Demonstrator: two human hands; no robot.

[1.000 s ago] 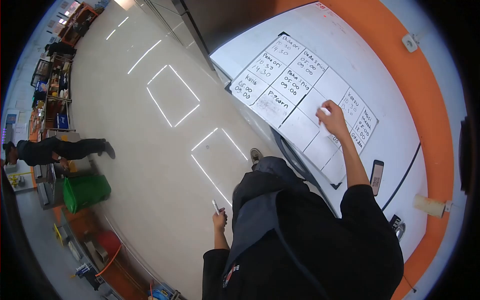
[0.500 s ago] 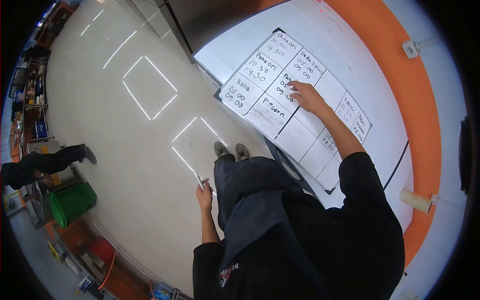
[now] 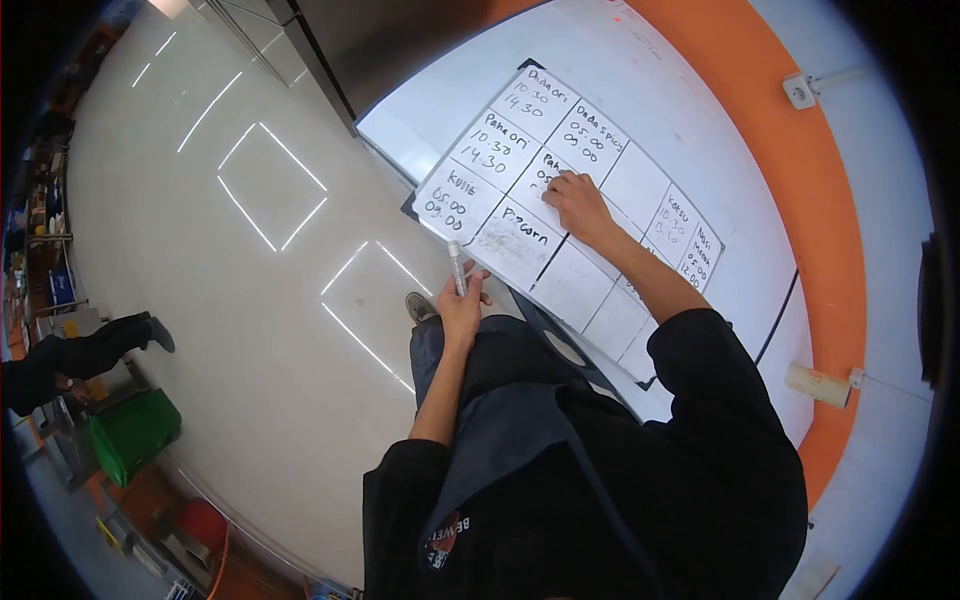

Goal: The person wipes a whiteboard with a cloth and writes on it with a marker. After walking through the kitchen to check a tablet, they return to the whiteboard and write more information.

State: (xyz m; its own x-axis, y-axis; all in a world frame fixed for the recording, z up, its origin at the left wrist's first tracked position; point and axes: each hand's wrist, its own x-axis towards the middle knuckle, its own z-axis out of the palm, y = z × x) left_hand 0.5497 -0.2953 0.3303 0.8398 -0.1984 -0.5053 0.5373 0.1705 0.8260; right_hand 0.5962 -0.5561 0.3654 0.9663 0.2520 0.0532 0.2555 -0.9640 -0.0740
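Note:
A whiteboard (image 3: 500, 240) marked into cells with handwritten names and times lies on the white surface. My right hand (image 3: 578, 208) rests on it at the cell headed "Paha", its fingers curled and covering part of the writing. Whether anything is between those fingers cannot be made out. My left hand (image 3: 462, 308) is closed around a white marker (image 3: 457, 268), which points up toward the board's near left edge. The "P.Corn" cell (image 3: 512, 240) has smudged grey marks under its heading.
The white surface (image 3: 430, 110) extends around the board. A person's dark-clothed leg (image 3: 125, 338) shows at the far left, by a green bin (image 3: 135, 435). A cardboard tube (image 3: 818, 385) and a wall socket (image 3: 799, 92) are at the right.
My left hand has risen with the marker toward the board. My right hand has moved slightly along the "Paha" cell, its fingers more curled. The view has shifted a little.

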